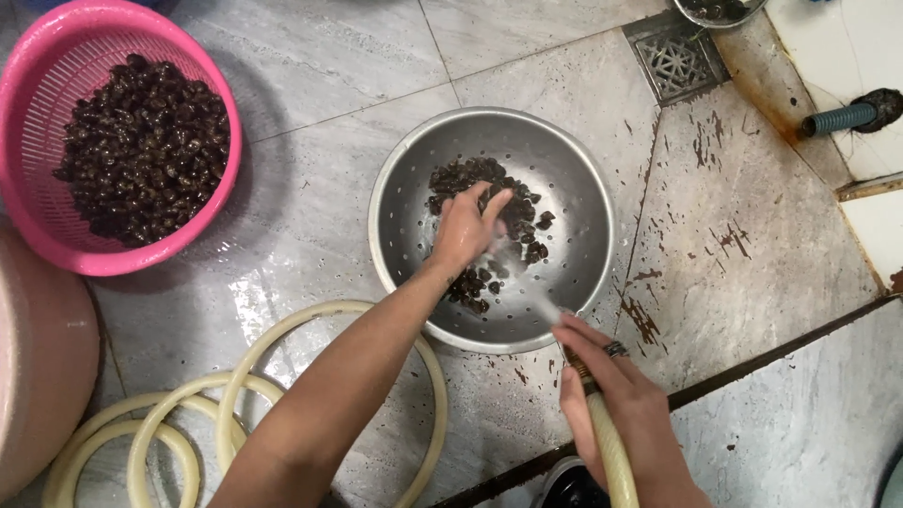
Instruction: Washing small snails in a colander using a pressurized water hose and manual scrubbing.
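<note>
Head view, looking down at a wet grey tiled floor (310,216).

Left hand (467,229): inside the round perforated metal colander (404,226), fingers loosely curled and spread over the pile of small dark brown shells (470,176), touching them, not clamped on any single one. The shells lie in the centre and far part of the colander's bottom.

Right hand (616,395): fingers wrapped round the end of the pale yellow rubber hose (611,452), thumb apparently at the nozzle; a spray of water (527,287) runs from it toward the left hand. The rest of the hose lies in coils (226,414) on the floor, near side left.

Pink plastic slotted basket (38,122), upper left, holds a larger heap of the same shells, well apart from the colander. Metal floor drain grate (677,56) at upper right.

Note on technique, as judgement: keep the jet low and aimed at the shells under the stirring fingers, turn the pile so lower shells surface, and hold the colander's holes unblocked so dirty water drains.
</note>
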